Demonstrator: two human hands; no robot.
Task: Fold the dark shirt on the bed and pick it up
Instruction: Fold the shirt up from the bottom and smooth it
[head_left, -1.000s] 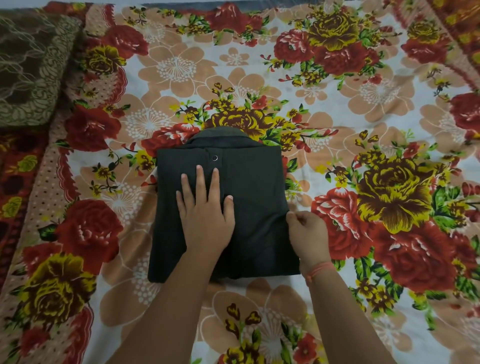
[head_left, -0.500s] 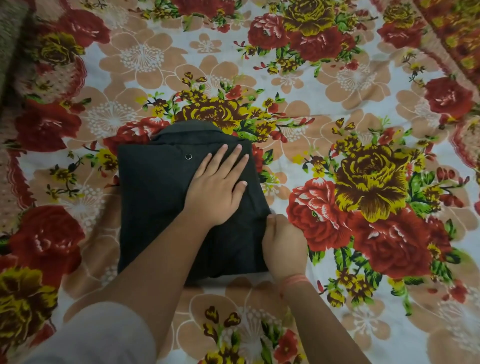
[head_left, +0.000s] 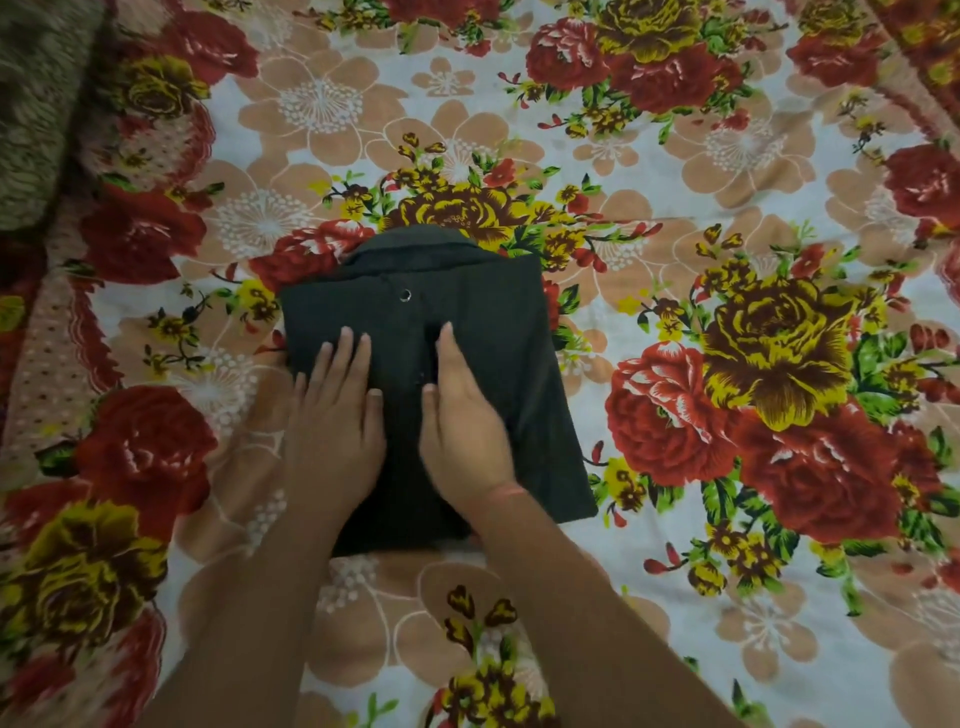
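The dark shirt lies folded into a compact rectangle on the floral bedsheet, collar at the far end and a small metal snap showing near the top. My left hand lies flat on the shirt's left half, fingers straight and together, pointing away from me. My right hand lies flat beside it near the middle of the shirt, fingers straight. Both palms press down on the fabric. The shirt's near edge is partly hidden under my wrists.
A dark patterned pillow sits at the far left corner of the bed. The bedsheet with red and yellow flowers spreads out on every side of the shirt.
My right hand left the shirt's right edge and now lies flat on top. My left hand slid from the right half back toward the left half.
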